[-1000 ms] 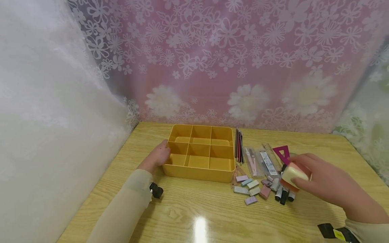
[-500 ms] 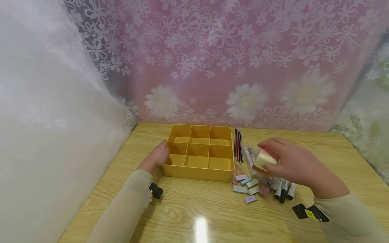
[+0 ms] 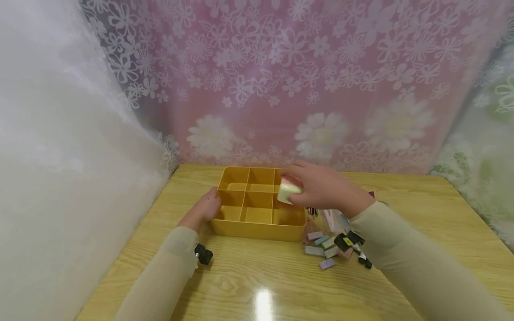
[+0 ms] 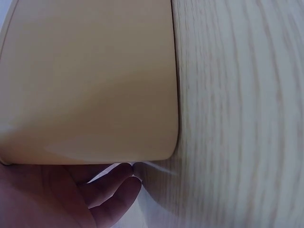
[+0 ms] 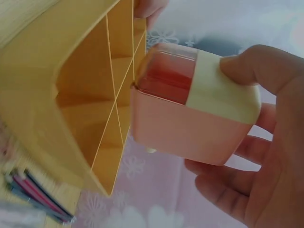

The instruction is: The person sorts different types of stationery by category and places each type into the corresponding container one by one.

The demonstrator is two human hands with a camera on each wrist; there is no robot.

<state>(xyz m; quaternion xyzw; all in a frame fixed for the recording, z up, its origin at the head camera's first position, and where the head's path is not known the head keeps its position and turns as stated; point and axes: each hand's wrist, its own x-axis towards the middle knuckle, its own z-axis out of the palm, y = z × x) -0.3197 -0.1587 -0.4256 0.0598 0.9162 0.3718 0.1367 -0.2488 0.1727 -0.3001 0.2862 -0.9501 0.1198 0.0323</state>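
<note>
The right hand [image 3: 321,187] pinches what looks like a pink-and-cream pencil sharpener [image 5: 190,114], thumb on the cream end and fingers curled opposite, a grip that probably leaves the windowed end free; it is held over the right-hand compartments of the yellow six-section organiser [image 3: 257,230]. The left hand [image 3: 206,206] touches the organiser's left wall, presumably to steady it, though whether it pinches the rim cannot be told. In the right wrist view, the sharpener's long axis runs slightly tilted, its windowed end pointing away from the palm.
</note>
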